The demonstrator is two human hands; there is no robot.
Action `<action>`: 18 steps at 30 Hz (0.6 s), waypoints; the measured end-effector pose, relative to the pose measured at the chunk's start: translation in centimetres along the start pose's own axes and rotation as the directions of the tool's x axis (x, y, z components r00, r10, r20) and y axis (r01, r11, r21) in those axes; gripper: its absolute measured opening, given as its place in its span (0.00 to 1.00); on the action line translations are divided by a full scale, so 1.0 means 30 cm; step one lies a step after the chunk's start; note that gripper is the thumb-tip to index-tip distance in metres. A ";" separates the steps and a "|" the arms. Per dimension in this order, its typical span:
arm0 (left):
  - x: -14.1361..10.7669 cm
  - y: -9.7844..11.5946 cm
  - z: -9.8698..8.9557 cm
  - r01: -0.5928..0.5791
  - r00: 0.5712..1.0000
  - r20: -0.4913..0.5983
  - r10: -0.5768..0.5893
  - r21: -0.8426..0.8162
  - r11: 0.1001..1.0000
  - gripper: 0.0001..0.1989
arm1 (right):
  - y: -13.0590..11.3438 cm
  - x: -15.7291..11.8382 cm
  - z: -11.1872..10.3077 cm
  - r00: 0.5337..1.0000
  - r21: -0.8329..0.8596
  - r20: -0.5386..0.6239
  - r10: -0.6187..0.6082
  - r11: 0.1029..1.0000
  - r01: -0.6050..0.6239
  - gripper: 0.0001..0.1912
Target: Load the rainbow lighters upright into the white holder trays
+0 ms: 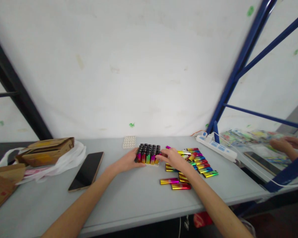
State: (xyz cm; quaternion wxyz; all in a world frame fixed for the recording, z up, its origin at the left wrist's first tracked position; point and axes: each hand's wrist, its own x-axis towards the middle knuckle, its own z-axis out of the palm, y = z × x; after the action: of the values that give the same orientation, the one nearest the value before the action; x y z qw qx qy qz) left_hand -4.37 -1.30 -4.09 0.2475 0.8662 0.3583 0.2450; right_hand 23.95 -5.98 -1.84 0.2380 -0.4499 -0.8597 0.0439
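Observation:
Standing upright in tight rows is a block of lighters [148, 154] with black tops and shiny rainbow-coloured bodies. A white edge shows under its front right corner. My left hand [128, 160] is wrapped against the block's left side, its fingertips partly hidden behind it. At the right side, my right hand [172, 158] has bent fingers and thumb closed on a lighter at the block's edge; the exact grip is small in view. Many loose metallic pieces [200, 163], shaped like lighter bodies, lie beside and beneath my right forearm. Behind the block is a white tray with round holes [129, 142].
A dark phone [86, 172] lies left. Beyond it are a cardboard box [48, 152] and a white plastic bag [64, 165]. A power strip [216, 147] runs along the right by a blue metal frame [232, 79]. Another person's hands [285, 143] show past the frame.

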 end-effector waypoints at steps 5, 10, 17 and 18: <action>0.001 0.015 -0.005 0.000 1.000 -0.001 0.000 -0.007 1.000 0.34 | 0.019 0.007 -0.015 0.999 -0.071 0.038 0.014 0.997 -0.011 0.24; 0.005 0.013 -0.003 -0.013 1.000 -0.006 0.013 -0.005 1.000 0.34 | 0.018 0.003 -0.027 0.999 -0.093 0.000 0.040 0.995 -0.040 0.25; 0.007 0.022 -0.009 -0.025 1.000 0.005 0.025 0.004 1.000 0.33 | 0.012 0.002 -0.023 0.999 -0.028 -0.010 0.033 0.999 -0.033 0.24; 0.007 0.024 -0.010 -0.024 1.000 0.005 0.024 0.007 1.000 0.33 | 0.010 0.001 -0.026 1.000 -0.052 0.006 0.017 0.998 -0.017 0.24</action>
State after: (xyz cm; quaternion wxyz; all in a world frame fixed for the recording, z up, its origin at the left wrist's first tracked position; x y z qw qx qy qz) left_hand -4.04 -1.52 -3.38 0.2422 0.8718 0.3483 0.2447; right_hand 24.52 -5.88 -1.23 0.2232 -0.4632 -0.8573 0.0249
